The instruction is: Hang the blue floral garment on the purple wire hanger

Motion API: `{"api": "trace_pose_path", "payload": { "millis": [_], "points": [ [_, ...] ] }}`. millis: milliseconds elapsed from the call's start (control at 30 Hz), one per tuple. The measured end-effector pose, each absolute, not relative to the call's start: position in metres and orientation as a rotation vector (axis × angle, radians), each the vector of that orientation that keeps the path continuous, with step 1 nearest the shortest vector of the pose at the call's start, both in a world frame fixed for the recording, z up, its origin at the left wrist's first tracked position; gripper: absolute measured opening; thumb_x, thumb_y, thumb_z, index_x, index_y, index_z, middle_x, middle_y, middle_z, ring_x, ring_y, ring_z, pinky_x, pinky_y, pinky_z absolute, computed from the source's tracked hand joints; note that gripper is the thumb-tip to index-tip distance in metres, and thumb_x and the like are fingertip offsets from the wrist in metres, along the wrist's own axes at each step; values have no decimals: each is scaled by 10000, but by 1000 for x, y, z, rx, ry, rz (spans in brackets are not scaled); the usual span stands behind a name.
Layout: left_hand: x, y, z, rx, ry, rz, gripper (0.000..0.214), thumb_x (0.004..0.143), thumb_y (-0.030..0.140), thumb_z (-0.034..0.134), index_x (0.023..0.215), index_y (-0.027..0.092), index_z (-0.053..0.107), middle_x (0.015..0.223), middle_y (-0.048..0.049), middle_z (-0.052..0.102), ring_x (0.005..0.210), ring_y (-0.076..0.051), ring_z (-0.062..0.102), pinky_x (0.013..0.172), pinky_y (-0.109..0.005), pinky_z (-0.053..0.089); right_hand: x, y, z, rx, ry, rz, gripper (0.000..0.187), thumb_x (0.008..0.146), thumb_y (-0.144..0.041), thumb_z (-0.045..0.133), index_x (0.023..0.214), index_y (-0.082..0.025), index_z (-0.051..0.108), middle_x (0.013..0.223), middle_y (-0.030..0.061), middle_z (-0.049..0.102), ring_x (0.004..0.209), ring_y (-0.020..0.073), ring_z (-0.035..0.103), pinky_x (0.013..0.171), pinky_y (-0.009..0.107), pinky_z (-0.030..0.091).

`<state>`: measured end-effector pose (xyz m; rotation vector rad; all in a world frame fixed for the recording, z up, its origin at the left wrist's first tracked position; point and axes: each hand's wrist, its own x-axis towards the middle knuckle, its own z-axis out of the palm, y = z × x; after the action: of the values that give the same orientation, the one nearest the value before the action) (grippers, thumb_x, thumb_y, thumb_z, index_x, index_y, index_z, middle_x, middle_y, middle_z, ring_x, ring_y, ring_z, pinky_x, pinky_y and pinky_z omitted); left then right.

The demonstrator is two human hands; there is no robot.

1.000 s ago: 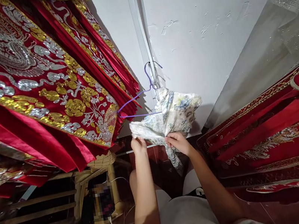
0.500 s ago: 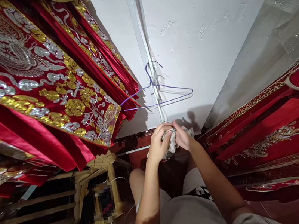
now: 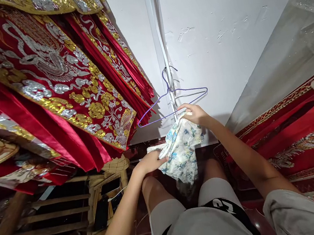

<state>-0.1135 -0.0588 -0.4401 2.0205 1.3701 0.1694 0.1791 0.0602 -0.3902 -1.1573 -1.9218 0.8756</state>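
A small floral cloth [image 3: 182, 151], white with blue and yellow print, hangs between my two hands. My right hand [image 3: 194, 114] pinches its top edge just under the bottom wire of a purple wire hanger [image 3: 172, 101], which hangs on a white pipe against the wall. My left hand [image 3: 151, 161] grips the cloth's lower left edge, lower and nearer to me. The cloth droops over my knees.
Red garments with gold and silver embroidery [image 3: 59, 85] hang at the left. More red embroidered fabric [image 3: 297, 139] lies at the right under clear plastic [image 3: 295, 32]. A wooden frame [image 3: 70, 210] stands at the lower left. The white wall [image 3: 214, 25] is ahead.
The cloth came off the hanger and was bunched between both hands. Now it is spread again, my right hand raised to the hanger's bottom wire and my left hand lowered.
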Motion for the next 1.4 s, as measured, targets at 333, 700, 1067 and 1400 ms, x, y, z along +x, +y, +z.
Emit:
{"api": "trace_pose_path", "payload": {
  "millis": [333, 700, 1067, 1400],
  "points": [
    [-147, -40, -409, 2098, 1596, 290, 488, 951, 533, 405, 636, 202, 577, 995, -170, 748, 963, -310, 701, 930, -415, 505, 204, 72, -427, -1221, -1990, 790, 208, 838, -345, 585, 884, -209, 735, 866, 25, 745, 801, 216, 646, 718, 289, 476],
    [-108, -5, -359, 2382, 1364, 1030, 281, 1000, 397, 474, 842, 187, 576, 1253, -143, 643, 1157, -254, 621, 1031, -399, 486, 214, 4, -393, -1320, -2097, 630, 247, 855, -311, 568, 1027, -261, 738, 917, 23, 752, 804, 218, 647, 760, 311, 465],
    [-100, -1, -348, 2224, 1371, 1081, 337, 1026, 391, 380, 1024, 179, 643, 1053, -76, 682, 992, -219, 631, 941, -330, 482, 278, 32, -356, -1430, -1629, 641, 914, 660, -369, 777, 1495, -131, 492, 648, -34, 579, 604, 179, 539, 581, 296, 430],
    [-98, 23, -342, 2120, 1695, 1233, 271, 1005, 368, 430, 969, 194, 635, 986, -81, 633, 1003, -240, 580, 936, -363, 466, 274, 12, -319, -1258, -1450, 1373, 454, 600, -615, 814, 635, -215, 603, 657, 61, 635, 639, 248, 625, 551, 340, 466]
  ]
}}
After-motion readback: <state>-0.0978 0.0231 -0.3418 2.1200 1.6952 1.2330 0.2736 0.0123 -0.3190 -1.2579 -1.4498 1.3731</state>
